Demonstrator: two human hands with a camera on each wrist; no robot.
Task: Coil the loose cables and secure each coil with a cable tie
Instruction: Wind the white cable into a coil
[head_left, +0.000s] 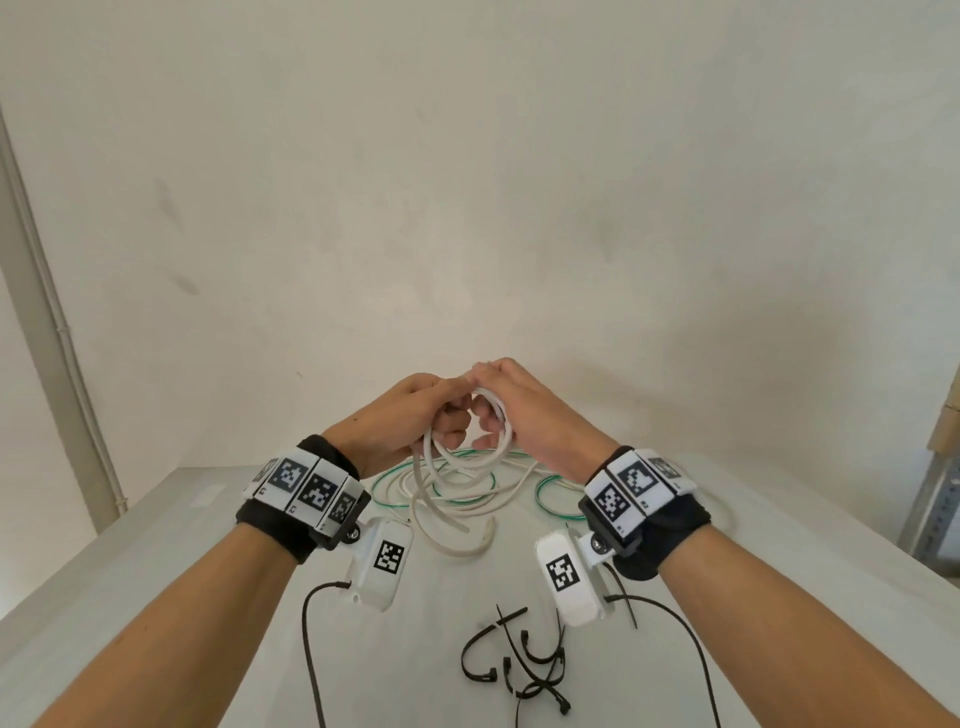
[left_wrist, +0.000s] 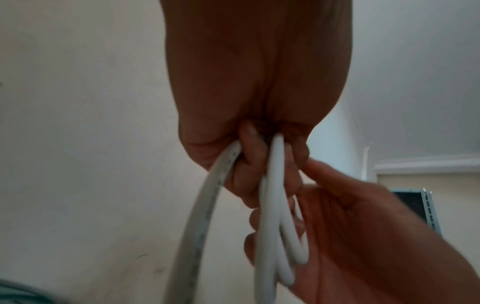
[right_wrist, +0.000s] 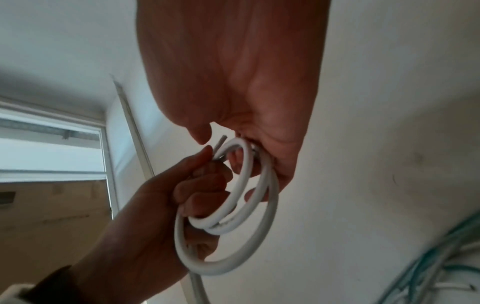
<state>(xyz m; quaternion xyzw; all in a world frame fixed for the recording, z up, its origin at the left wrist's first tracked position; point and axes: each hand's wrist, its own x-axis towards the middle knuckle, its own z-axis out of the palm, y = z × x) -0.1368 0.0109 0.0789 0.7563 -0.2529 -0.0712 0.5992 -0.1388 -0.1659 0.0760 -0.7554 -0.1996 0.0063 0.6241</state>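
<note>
Coils of a thick white round cable (head_left: 496, 415) are held up between both hands above the pale grey surface (head_left: 156, 545), close to the off-white wall (head_left: 467, 182). In the head view, the left hand (head_left: 415, 410) and the right hand (head_left: 524, 410) are seen from behind, knuckles nearly touching, with the loops hanging between them. The grip itself is shown only by the wrist views. In the left wrist view, the left hand (left_wrist: 259, 92) is seen with its fingers (left_wrist: 249, 156) curled round the white cable (left_wrist: 272, 205), one strand passing out over the edge of the palm and down; the right hand (left_wrist: 363, 236) cups the loops from the side. In the right wrist view, three loops of the white cable (right_wrist: 233, 216) are counted, and a cut end is seen sticking up near the thumbs; the right hand (right_wrist: 246, 82) has its fingers (right_wrist: 239, 162) hooked through the loops, while the left hand (right_wrist: 155, 205) is clenched round their near side.

Only the head view shows the surface below: the loose tail of the white cable lies there, tangled with thin green wires (head_left: 556, 493), and a small heap of black plastic cable ties (head_left: 524, 660) lies nearer the person, well apart from both hands. A grey metal rack (head_left: 935, 493) stands at the right edge.
</note>
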